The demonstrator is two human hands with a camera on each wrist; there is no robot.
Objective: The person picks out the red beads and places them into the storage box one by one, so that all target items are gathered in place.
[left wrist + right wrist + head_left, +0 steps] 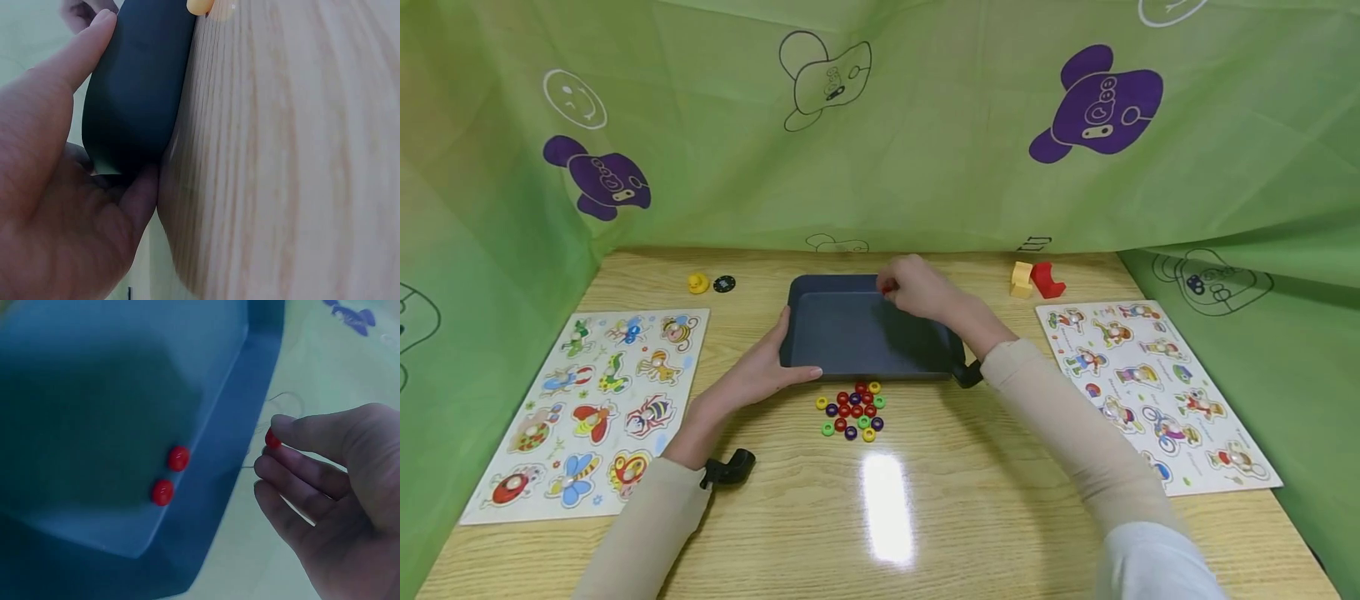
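Note:
A dark blue-grey tray [868, 333] lies on the table. My left hand [766, 357] holds its near left corner, the thumb along the front rim and the fingers at the left side. Over the tray's far right part, my right hand [917, 287] pinches a red bead [272, 438] between thumb and fingertips. Inside the tray, two red beads, one [179, 458] beside another [163, 492], lie along a wall in the right wrist view; my hand hides them in the head view. Several loose ring beads [854, 411] in red, yellow, green and purple lie before the tray.
Picture puzzle boards flank the tray, left [591, 408] and right [1150, 392]. Farther back are a yellow duck [697, 283], a black chip [724, 284], a yellow block [1021, 280] and a red block [1047, 281]. A green curtain [925, 125] hangs behind the table.

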